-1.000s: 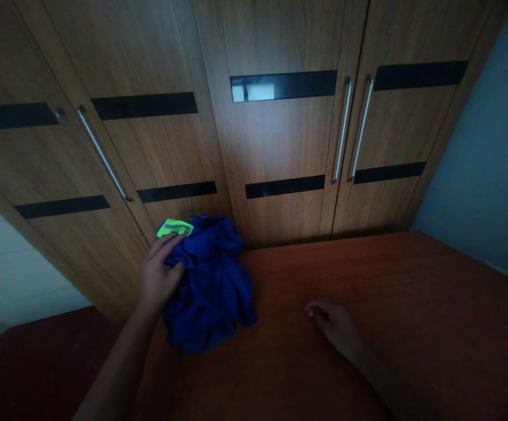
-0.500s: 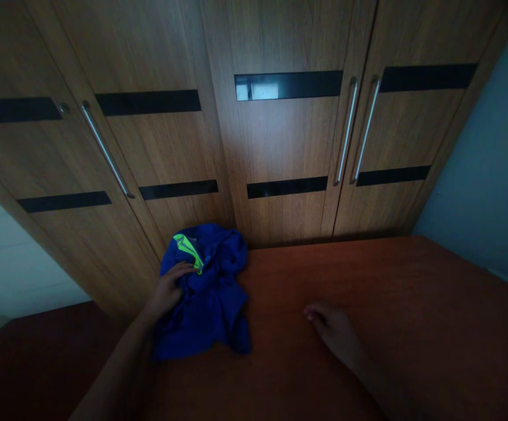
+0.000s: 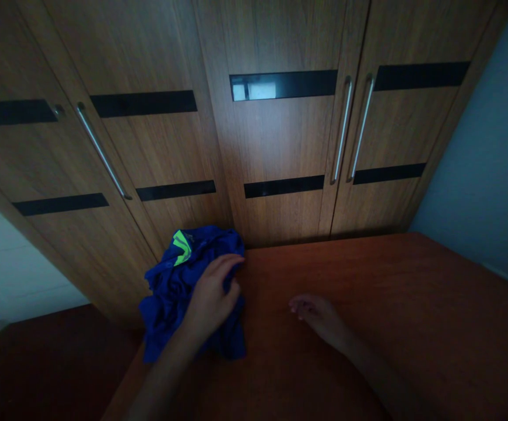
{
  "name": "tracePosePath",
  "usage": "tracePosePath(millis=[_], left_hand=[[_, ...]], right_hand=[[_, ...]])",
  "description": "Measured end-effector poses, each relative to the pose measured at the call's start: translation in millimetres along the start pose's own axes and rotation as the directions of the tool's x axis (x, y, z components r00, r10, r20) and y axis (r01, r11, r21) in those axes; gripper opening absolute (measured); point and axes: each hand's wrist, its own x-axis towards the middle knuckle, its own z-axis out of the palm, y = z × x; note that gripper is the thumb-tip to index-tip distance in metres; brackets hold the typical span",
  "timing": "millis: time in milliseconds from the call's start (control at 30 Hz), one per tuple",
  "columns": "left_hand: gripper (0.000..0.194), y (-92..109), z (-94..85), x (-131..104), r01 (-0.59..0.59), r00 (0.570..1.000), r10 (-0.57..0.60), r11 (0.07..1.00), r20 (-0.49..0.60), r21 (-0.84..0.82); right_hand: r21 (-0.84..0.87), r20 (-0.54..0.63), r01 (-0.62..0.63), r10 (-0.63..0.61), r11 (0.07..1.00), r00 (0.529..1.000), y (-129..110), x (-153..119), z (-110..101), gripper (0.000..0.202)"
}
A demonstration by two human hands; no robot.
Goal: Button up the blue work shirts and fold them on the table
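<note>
A crumpled blue garment (image 3: 170, 292) with a neon yellow-green patch lies in a heap at the table's left end, against the cabinet. In front of its right part is my left hand (image 3: 214, 292), thumb and fingers apart, nothing held between them. Whether that hand touches the cloth I cannot tell. My right hand (image 3: 319, 318) is over the tabletop, to the right of the garment. Its fingers are loosely bent and a little apart, with nothing in them.
The reddish-brown wooden table (image 3: 368, 269) stands against a tall wooden cabinet (image 3: 280, 140) with black strips and long metal handles (image 3: 342, 131). A pale wall (image 3: 469, 187) rises on the right. Dark floor (image 3: 61, 351) shows beyond the table's left edge.
My left hand has let go of the garment near its bright patch and moved right. The garment's left side now spreads farther left. My right hand has shifted slightly left and its fingers have loosened.
</note>
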Motion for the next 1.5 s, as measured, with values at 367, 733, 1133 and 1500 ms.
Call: tracePosePath(millis=[367, 733, 1133, 1500], left_hand=[[0.026, 41, 159.2, -18, 0.324, 0.946, -0.244, 0.674, 0.213, -0.664], [0.025, 29, 164.9, -26, 0.377, 0.925, -0.243, 0.49, 0.292, -0.786], [0.026, 35, 166.0, -32, 0.392, 0.92, -0.238, 0.525, 0.312, -0.756], [0.024, 34, 162.8, -31, 0.413, 0.91, -0.267, 0.536, 0.316, -0.737]], right_hand=[[-0.152, 0.068, 0.225, -0.217, 0.962, 0.974, -9, 4, 17, 0.032], [-0.509, 0.181, 0.198, -0.12, 0.838, 0.976, -13, 4, 18, 0.026], [-0.581, 0.031, 0.047, -0.036, 0.813, 0.999, -13, 2, 11, 0.031], [-0.605, 0.102, 0.107, -0.056, 0.789, 0.993, -16, -1, 14, 0.024]])
